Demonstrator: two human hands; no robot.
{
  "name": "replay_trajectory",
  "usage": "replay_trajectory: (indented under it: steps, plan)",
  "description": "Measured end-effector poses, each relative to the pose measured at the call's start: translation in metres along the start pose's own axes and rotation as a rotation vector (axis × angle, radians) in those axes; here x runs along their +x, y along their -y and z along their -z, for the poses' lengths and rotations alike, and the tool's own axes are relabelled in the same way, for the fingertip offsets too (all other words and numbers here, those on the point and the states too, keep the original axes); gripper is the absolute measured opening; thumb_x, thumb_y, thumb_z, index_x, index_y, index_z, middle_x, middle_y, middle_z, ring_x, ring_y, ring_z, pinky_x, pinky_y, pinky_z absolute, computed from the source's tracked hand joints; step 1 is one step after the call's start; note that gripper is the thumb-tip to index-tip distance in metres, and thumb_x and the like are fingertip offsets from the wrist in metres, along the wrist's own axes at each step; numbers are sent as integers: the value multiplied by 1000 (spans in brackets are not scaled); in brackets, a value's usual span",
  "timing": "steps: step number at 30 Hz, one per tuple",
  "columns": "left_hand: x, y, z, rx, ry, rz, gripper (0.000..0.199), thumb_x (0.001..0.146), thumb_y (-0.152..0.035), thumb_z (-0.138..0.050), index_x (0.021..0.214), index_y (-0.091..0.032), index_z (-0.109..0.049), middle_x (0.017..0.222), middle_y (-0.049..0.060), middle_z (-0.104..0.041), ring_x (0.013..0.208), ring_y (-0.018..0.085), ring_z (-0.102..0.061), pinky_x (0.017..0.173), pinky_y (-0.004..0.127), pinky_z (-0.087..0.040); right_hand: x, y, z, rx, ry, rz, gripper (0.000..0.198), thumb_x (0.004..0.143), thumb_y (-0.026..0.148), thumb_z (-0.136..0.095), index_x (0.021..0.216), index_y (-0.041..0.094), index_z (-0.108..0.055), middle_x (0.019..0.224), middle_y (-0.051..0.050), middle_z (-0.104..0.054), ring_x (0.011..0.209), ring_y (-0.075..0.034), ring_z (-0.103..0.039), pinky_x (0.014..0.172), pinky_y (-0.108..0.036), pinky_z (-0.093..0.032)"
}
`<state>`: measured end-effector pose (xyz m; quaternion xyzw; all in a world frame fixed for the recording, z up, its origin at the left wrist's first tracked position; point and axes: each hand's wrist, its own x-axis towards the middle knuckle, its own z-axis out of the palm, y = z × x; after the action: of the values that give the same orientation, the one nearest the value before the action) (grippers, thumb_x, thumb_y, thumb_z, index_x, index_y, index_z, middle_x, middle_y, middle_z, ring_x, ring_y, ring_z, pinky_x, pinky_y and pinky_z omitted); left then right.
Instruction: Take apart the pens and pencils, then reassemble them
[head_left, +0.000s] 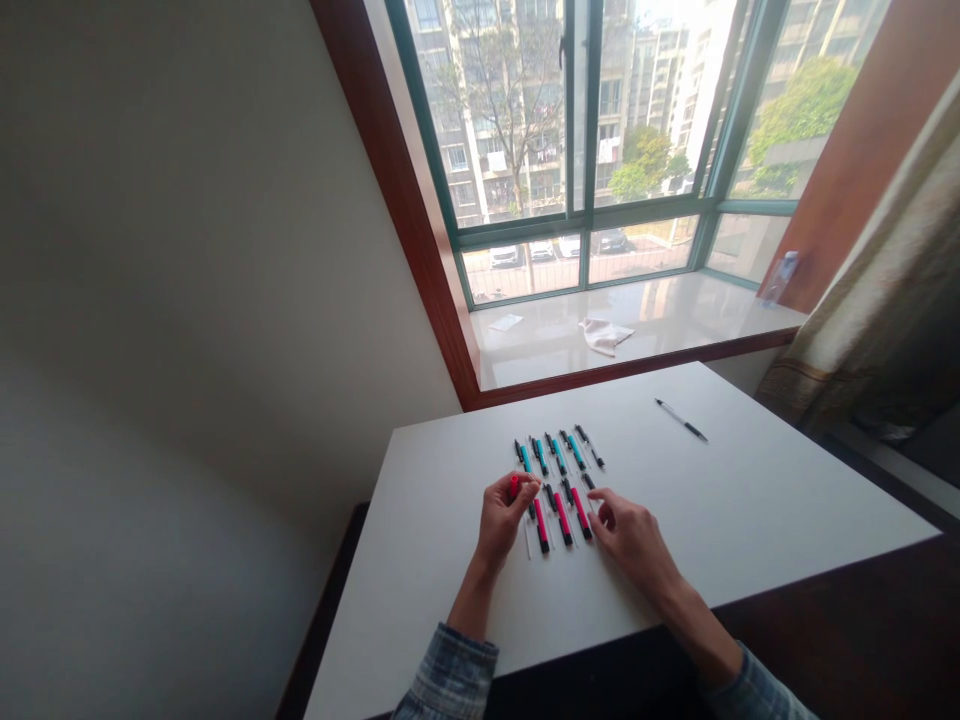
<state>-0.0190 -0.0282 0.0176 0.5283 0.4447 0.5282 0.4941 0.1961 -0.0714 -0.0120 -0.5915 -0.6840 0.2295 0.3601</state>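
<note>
My left hand (499,520) is closed round a small red pen barrel (514,485), of which only the upper end shows between the fingers. It is held just above the left end of the near row of pen parts. That row has pink-and-black barrels (562,520), black pieces and thin pale refills. My right hand (630,532) is low over the table at the row's right end, thumb and forefinger apart. Its fingertips are beside a black pen piece (588,482); I cannot tell whether they touch it. Behind lies a second row of teal-and-black pen barrels (556,455) with black pieces.
A clear-and-black pen (681,420) lies alone on the right of the white table (787,510). Beyond the table, the window sill (675,315) bears a crumpled white cloth (604,336), a flat packet (506,323) and a clear bottle (780,278). A wall rises at the left.
</note>
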Motion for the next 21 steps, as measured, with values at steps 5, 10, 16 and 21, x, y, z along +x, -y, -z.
replay_trajectory:
  steps: [5,10,16,21]
  plan:
    - [0,1,0,8,12,5,33,81,-46,-79,86,-13,-75,74,1,-62,62,10,-42,61,23,-37,3,0,-2,-13,-2,-5,29,95,33,-53,118,21,-67,78,-3,-71,65,-21,-66,66,-31,-50]
    - [0,0,1,19,20,6,35,82,-47,-78,87,-13,-75,74,1,-61,61,10,-40,60,24,-37,-1,-6,-1,-18,-22,12,28,96,33,-54,117,21,-68,79,-4,-71,66,-21,-67,66,-32,-51]
    - [-1,-1,-1,18,19,13,35,80,-48,-79,85,-14,-74,67,-1,-55,61,11,-39,61,24,-36,-14,-22,8,38,-52,113,29,101,28,-47,114,24,-73,108,-10,-72,96,-26,-69,84,-38,-57]
    - [0,-1,-2,19,11,11,36,79,-48,-80,83,-13,-73,72,1,-60,61,10,-39,60,24,-36,-13,-26,12,27,-10,219,29,102,28,-51,114,28,-77,116,-10,-72,109,-29,-64,92,-44,-58]
